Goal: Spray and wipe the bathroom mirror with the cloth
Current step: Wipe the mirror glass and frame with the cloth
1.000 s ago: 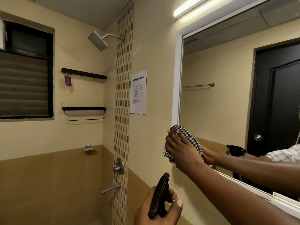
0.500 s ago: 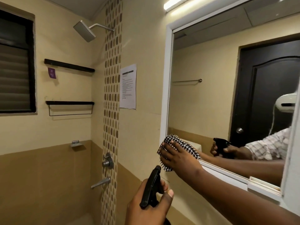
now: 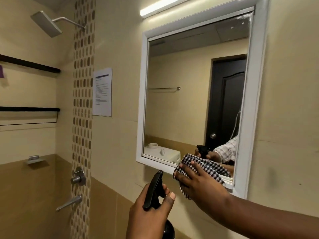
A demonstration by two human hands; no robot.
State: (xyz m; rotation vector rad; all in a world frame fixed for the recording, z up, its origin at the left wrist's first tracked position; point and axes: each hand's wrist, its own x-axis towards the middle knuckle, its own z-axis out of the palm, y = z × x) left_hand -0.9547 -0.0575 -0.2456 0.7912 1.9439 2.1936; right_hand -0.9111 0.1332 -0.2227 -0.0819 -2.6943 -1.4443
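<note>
The right hand [image 3: 198, 183] presses a checkered cloth [image 3: 205, 167] flat-fingered onto the mirror's [image 3: 181, 100] lower right corner. The left hand [image 3: 148, 214] grips a black spray bottle [image 3: 153, 190] below, beside tiled shower wall.

Most of the spray bottle [image 3: 168, 228] is hidden, just the black trigger head poking out above the left hand [image 3: 148, 216] and a bit of dark body right at the bottom edge. The wrist is cut off there too. The right hand [image 3: 200, 185] covers the middle of the checked cloth [image 3: 205, 165], and the cloth hides the mirror's [image 3: 189, 100] lower right corner. The paper notice [image 3: 102, 91] on the wall has print way too small to read. Both dark shelves [image 3: 29, 109] run off the left edge, and so does a purple tag [image 3: 1, 71].
</note>
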